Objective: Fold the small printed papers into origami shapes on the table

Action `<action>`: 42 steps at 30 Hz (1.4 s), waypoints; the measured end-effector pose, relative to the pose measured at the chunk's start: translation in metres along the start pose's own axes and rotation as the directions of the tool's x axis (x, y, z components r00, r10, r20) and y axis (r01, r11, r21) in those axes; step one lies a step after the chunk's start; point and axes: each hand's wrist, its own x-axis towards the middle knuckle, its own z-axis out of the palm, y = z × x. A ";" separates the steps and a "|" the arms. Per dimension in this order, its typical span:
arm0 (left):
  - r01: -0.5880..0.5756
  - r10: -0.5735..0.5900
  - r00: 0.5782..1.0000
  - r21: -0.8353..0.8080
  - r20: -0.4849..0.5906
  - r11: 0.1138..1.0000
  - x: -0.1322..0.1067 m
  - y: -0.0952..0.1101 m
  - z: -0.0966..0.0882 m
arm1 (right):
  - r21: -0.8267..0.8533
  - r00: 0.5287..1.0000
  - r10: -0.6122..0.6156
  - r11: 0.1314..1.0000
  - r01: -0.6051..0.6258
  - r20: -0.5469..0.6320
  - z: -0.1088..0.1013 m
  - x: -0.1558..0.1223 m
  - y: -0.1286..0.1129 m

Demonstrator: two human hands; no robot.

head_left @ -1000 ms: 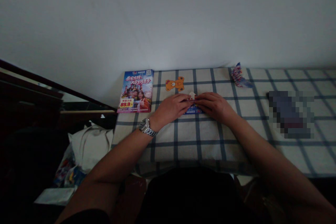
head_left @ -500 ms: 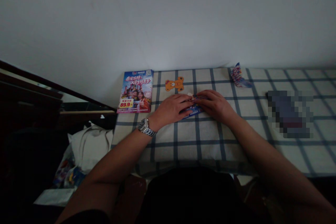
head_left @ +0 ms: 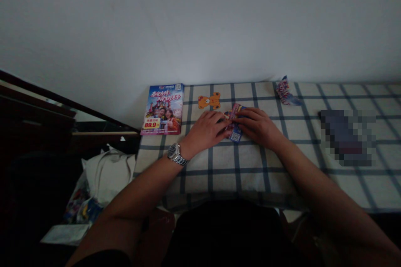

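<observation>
Both of my hands rest on a checked tablecloth (head_left: 238,167), fingertips meeting over a small folded printed paper (head_left: 234,127) with pink and blue print and a QR code. My left hand (head_left: 206,129), with a metal watch (head_left: 176,154) on its wrist, presses the paper's left side with bent fingers. My right hand (head_left: 257,127) pinches its right side. The paper lies flat on the table, standing lengthwise between the two hands.
A colourful flyer (head_left: 163,108) lies at the table's left edge. An orange bear-shaped cutout (head_left: 209,101) sits just beyond my hands. A folded printed paper piece (head_left: 284,91) stands at the back right. A blurred dark object (head_left: 346,135) lies to the right. Bags (head_left: 106,171) sit left of the table.
The folded paper has been turned between my hands: it lay crosswise with a white tip up, and now it lies lengthwise with its printed side and QR code showing.
</observation>
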 end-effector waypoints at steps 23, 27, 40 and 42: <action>-0.034 0.027 0.998 -0.116 -0.056 0.993 -0.002 -0.001 0.001 | -0.002 0.995 0.018 1.000 -0.018 0.094 0.004 -0.005 0.002; -0.030 0.023 0.997 -0.097 -0.072 0.995 -0.002 -0.003 -0.001 | -0.021 0.996 0.002 1.000 0.000 0.092 0.005 -0.005 0.002; -0.046 0.039 0.998 -0.116 -0.058 0.992 0.000 -0.006 0.002 | -0.066 0.995 0.005 0.998 0.002 0.103 0.004 -0.004 -0.002; -0.045 0.039 0.998 -0.109 -0.056 0.993 -0.001 -0.007 0.002 | -0.063 0.994 0.011 0.998 -0.004 0.105 0.004 -0.005 -0.002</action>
